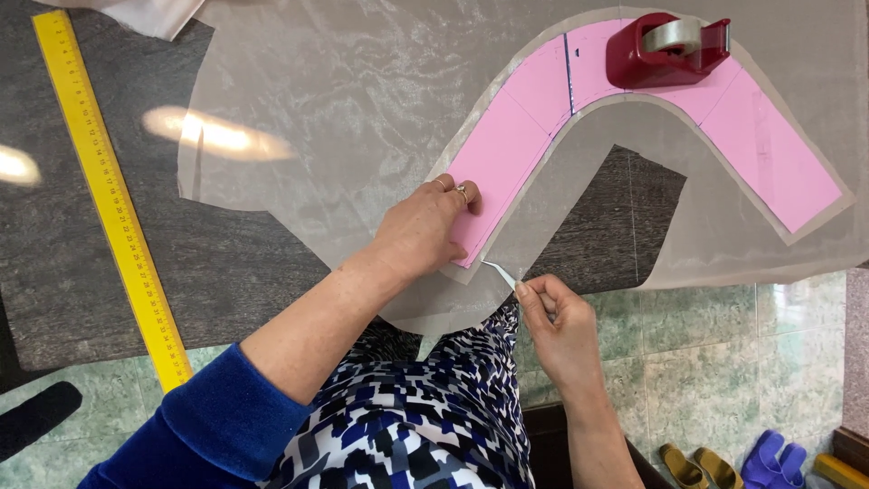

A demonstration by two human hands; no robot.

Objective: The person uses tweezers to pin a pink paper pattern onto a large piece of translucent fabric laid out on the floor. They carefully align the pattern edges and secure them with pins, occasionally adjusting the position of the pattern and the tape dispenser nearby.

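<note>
A curved pink paper pattern (543, 100) lies on a sheet of sheer pale fabric (362, 91) spread over a dark wood-grain table (235, 263). My left hand (424, 228), with rings on two fingers, presses down on the pattern's lower left end. My right hand (554, 319) is at the table's near edge, pinched shut on a thin pale pointed piece (499, 271) that touches the fabric just below the pattern's tip. I cannot tell whether that piece is a blade or a strip of fabric. The fabric is cut close around most of the pattern.
A dark red tape dispenser (665, 47) sits on the pattern's top bend. A yellow ruler (109, 195) lies diagonally at the left. Green floor tiles (706, 362) and several sandals (769, 457) show below the table edge.
</note>
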